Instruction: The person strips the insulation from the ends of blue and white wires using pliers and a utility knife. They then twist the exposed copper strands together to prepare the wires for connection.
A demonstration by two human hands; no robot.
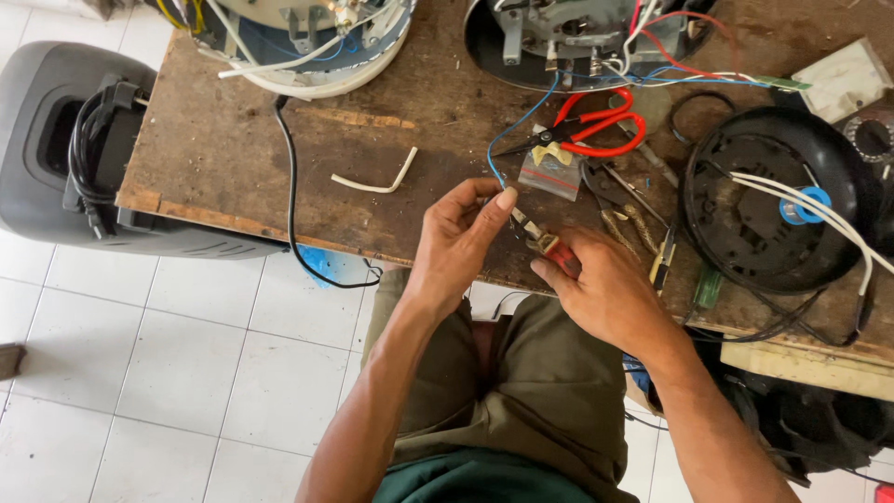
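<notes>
My left hand [456, 237] pinches the end of a thin blue wire [518, 121] between thumb and fingers at the front edge of the wooden board [223, 158]. The wire runs up to an opened appliance base [568, 37] at the back. My right hand [605, 293] grips red-handled pliers [545, 240], whose metal jaws point up-left and meet the wire end by my left fingertips. The two hands are nearly touching above my lap.
Red-handled scissors [596, 126] lie behind the hands beside a small clear bag [551, 169]. A black round appliance shell [773, 200] with white wires sits at the right. A white bent tube [377, 182], a black cord [291, 186] and another opened appliance [307, 42] lie at the left. A grey case [56, 149] stands on the tiled floor.
</notes>
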